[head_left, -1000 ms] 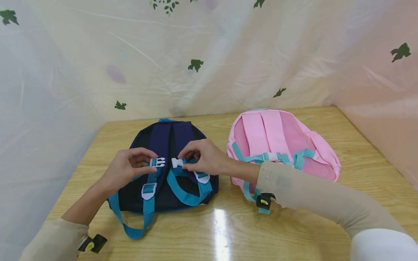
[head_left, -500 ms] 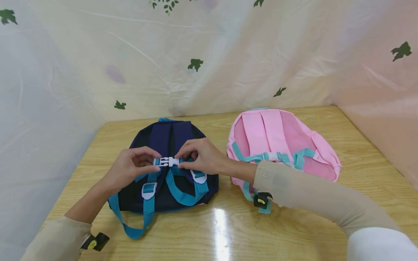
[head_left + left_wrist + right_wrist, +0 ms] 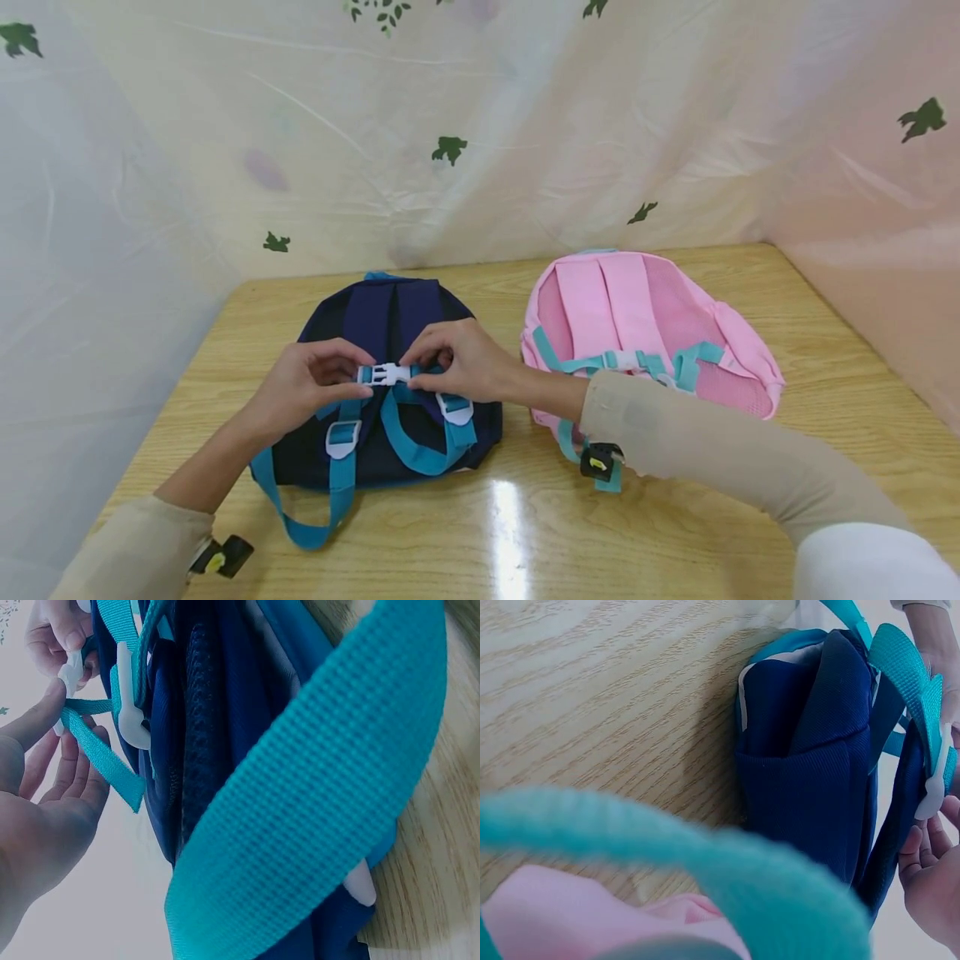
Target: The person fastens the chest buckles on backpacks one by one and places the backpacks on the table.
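So both hands, left hand (image 3: 303,385) and right hand (image 3: 465,362), pinch the white chest buckle (image 3: 386,374) (halves joined) on the navy backpack (image 3: 390,317), left-centre of the table (image 3: 675,533). Pink backpack (image 3: 645,317) lies just beside it toward the right edge; right forearm crosses over its near side.

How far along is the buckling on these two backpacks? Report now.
Done: the pink backpack shows its chest strap joined. In hand: left hand and right hand pinch the white buckle on the navy backpack, halves together. Left: whether it has latched cannot be told; neither hand has let go.
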`<state>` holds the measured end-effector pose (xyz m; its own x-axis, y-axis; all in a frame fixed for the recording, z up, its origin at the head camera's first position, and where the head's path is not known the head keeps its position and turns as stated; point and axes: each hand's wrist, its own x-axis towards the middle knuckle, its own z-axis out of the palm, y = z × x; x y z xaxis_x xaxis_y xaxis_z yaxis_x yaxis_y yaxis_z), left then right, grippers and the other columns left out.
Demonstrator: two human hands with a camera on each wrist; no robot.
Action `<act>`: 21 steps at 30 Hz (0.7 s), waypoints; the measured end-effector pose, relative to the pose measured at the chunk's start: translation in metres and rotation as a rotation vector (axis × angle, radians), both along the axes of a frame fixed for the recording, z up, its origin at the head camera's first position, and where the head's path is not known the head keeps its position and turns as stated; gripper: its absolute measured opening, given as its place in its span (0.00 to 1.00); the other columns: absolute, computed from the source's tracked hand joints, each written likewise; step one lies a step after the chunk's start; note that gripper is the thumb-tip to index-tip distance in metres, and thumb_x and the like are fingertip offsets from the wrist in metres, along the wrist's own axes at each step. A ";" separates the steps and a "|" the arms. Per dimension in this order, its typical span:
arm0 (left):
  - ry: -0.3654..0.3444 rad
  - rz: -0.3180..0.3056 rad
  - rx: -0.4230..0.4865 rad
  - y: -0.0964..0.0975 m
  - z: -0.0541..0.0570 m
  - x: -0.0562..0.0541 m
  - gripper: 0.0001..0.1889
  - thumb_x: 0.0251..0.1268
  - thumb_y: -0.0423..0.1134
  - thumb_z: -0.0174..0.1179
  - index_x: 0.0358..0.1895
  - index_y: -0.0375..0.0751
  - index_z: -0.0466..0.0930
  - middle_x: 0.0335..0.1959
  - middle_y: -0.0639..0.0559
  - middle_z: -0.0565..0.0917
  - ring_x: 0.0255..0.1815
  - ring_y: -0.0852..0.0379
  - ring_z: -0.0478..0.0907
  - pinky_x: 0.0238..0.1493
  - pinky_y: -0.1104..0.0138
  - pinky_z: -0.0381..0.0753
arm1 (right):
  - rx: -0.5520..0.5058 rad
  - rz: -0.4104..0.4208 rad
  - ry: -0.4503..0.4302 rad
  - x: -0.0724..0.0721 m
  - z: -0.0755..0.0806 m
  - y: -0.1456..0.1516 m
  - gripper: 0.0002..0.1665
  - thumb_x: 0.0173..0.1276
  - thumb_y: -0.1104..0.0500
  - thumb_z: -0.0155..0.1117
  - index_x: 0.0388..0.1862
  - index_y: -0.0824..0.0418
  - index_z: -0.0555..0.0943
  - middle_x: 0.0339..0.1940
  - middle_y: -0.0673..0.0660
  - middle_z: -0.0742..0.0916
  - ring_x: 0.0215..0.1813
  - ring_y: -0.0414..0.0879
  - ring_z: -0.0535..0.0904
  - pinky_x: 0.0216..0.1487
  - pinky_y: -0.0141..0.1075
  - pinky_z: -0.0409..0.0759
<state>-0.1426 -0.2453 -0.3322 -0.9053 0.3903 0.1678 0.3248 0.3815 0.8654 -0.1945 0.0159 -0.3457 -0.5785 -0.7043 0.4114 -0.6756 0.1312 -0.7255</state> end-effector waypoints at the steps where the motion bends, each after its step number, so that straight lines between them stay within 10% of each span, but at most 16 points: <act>1: 0.002 0.001 -0.003 0.000 0.000 0.000 0.12 0.62 0.23 0.70 0.49 0.26 0.84 0.39 0.48 0.87 0.35 0.56 0.83 0.40 0.71 0.85 | 0.003 -0.002 -0.001 0.000 0.000 0.000 0.11 0.63 0.66 0.77 0.44 0.67 0.90 0.40 0.58 0.89 0.35 0.43 0.81 0.34 0.28 0.77; 21: -0.037 -0.037 0.044 -0.009 -0.001 0.002 0.14 0.65 0.24 0.68 0.53 0.24 0.84 0.45 0.55 0.89 0.39 0.56 0.84 0.43 0.70 0.85 | -0.009 0.018 -0.134 0.000 -0.001 0.001 0.12 0.62 0.68 0.78 0.44 0.69 0.88 0.41 0.59 0.90 0.40 0.40 0.86 0.42 0.32 0.86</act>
<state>-0.1404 -0.2544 -0.3334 -0.8961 0.4171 0.1520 0.3057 0.3314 0.8926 -0.1947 0.0169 -0.3466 -0.6157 -0.7121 0.3374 -0.5749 0.1131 -0.8104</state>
